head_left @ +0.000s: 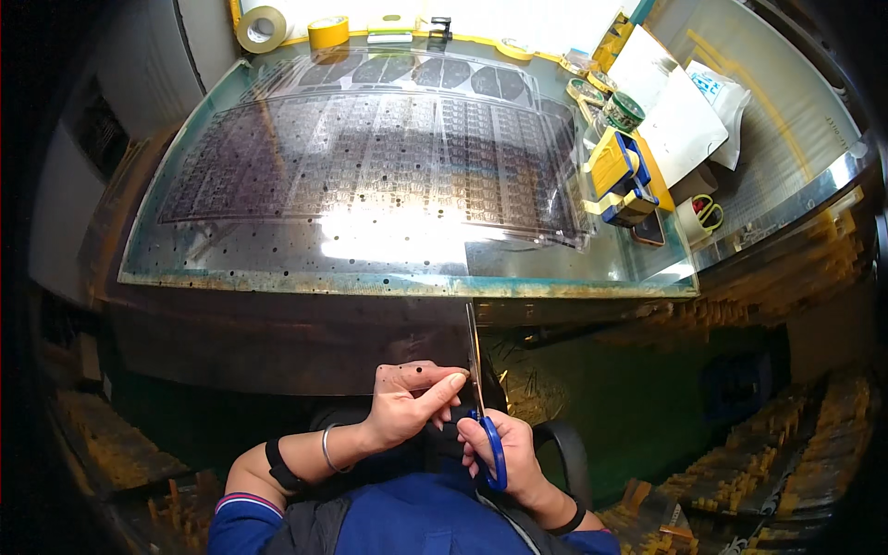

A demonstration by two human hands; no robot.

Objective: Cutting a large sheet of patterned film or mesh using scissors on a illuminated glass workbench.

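My left hand (413, 402) pinches the edge of a large see-through film (398, 333) between thumb and forefinger. Black dots are scattered over this film, which hangs past the table's front edge and covers part of the tabletop. My right hand (507, 453) grips blue-handled scissors (495, 450) through their loops. Their long blades point away from me, alongside the film's right edge and close to my left fingertips. Whether the blades bite into the film, I cannot tell.
Dark patterned film sheets (370, 157) lie on the glass-topped table (555, 285). Tape rolls (262, 30) stand along the back. At the right are a tape dispenser (622, 176), a phone (649, 228), white paper (661, 106) and a cup with yellow-green-handled scissors (708, 215).
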